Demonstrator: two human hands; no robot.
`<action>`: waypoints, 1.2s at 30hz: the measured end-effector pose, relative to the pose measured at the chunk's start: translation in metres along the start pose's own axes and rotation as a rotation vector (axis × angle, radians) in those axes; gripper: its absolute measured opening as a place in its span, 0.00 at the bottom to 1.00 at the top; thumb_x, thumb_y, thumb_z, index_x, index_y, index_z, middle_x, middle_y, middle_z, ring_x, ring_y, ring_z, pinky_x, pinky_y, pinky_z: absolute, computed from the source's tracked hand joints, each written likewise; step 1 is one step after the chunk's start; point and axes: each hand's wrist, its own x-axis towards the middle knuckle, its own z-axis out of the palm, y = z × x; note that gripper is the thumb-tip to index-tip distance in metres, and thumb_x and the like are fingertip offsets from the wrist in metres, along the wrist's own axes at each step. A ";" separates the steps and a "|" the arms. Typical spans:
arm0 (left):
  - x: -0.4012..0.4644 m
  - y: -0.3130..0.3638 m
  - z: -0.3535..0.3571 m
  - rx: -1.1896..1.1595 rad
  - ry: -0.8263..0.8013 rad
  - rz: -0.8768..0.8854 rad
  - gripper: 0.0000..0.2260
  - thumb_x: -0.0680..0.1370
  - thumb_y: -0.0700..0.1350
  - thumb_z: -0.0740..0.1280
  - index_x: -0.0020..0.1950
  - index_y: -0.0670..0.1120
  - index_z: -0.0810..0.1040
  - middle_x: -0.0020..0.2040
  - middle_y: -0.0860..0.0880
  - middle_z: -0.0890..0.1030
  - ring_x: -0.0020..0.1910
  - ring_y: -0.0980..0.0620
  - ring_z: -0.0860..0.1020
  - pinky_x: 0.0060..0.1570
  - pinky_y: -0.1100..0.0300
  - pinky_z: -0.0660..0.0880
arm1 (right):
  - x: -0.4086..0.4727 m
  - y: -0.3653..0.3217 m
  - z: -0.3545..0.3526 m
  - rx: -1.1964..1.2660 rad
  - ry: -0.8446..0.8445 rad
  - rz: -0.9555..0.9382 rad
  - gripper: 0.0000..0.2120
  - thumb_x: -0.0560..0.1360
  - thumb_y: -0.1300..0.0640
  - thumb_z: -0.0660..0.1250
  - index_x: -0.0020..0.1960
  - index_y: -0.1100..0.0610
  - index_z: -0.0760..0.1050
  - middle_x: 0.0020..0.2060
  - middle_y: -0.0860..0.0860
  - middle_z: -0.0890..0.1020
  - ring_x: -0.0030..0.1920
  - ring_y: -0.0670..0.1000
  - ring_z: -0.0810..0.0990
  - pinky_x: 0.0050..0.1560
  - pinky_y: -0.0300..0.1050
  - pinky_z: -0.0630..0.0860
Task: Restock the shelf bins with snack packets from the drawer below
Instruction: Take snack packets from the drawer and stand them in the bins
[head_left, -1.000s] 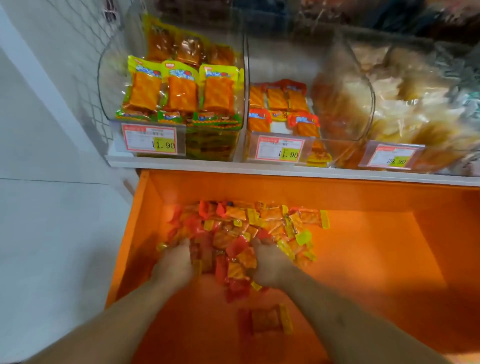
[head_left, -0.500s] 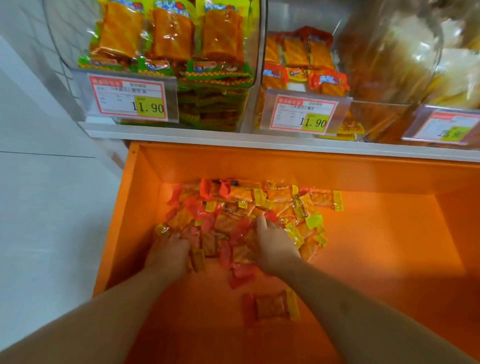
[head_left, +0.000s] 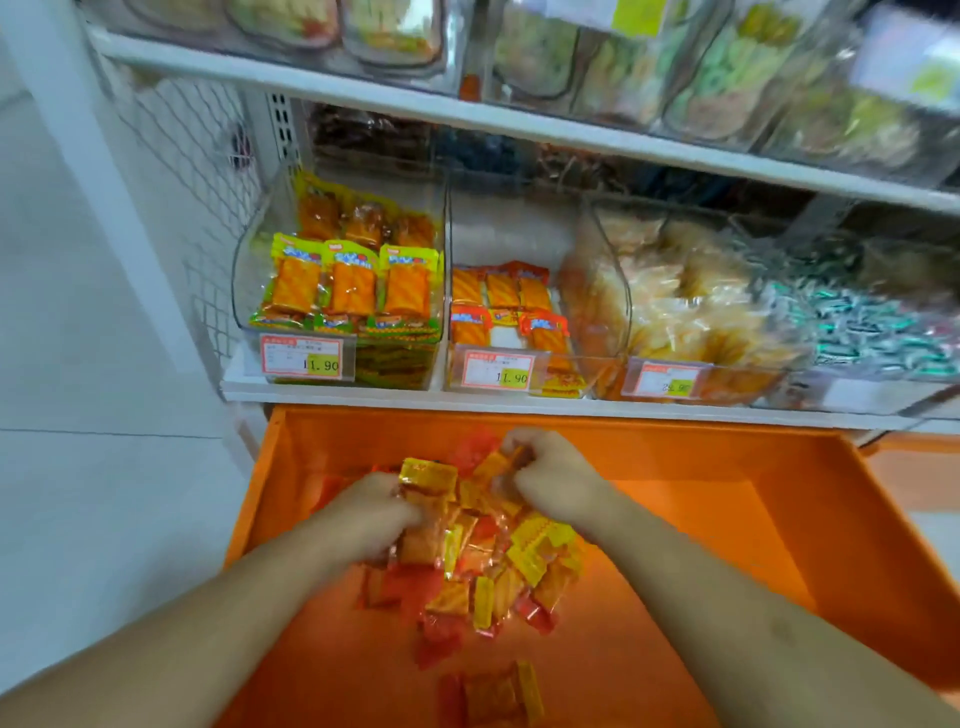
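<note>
- I'm mid-scoop: my left hand (head_left: 371, 512) and right hand (head_left: 550, 480) have fingers clamped round crinkly orange-and-yellow snack packets (head_left: 467, 551) above the orange drawer (head_left: 727, 519).
- Next, I judge, they go up to the half-empty clear plastic bin (head_left: 498, 260).

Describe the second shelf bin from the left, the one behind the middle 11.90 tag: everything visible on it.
The second bin is a clear, plastic-looking container standing on the white shelf, right above the orange drawer. It is only partly filled: red-topped packets of orange snack lie in two rows low at the front, with bare space behind them. A price tag reading 11.90 is fixed to its front lip. Neighbouring bins stand close on both sides; neither hand touches it.
</note>
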 end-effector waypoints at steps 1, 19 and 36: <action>-0.012 0.016 -0.001 -0.046 -0.002 0.014 0.12 0.69 0.43 0.75 0.53 0.45 0.86 0.49 0.41 0.88 0.49 0.40 0.86 0.45 0.53 0.79 | -0.013 -0.012 -0.015 0.050 0.002 -0.022 0.15 0.73 0.69 0.71 0.40 0.51 0.72 0.28 0.42 0.73 0.27 0.44 0.69 0.26 0.38 0.66; -0.108 0.124 -0.044 -0.490 -0.122 0.004 0.24 0.81 0.58 0.61 0.64 0.42 0.83 0.56 0.34 0.84 0.45 0.41 0.81 0.42 0.54 0.76 | -0.091 -0.080 -0.060 0.053 0.388 -0.626 0.14 0.72 0.64 0.79 0.47 0.45 0.85 0.44 0.39 0.83 0.52 0.43 0.81 0.54 0.37 0.75; -0.104 0.126 -0.046 -0.354 -0.055 0.240 0.15 0.76 0.35 0.73 0.62 0.43 0.84 0.58 0.40 0.86 0.59 0.41 0.84 0.62 0.40 0.79 | -0.076 -0.088 -0.051 0.216 0.324 -0.359 0.14 0.78 0.55 0.74 0.61 0.47 0.75 0.53 0.46 0.80 0.54 0.45 0.81 0.54 0.44 0.79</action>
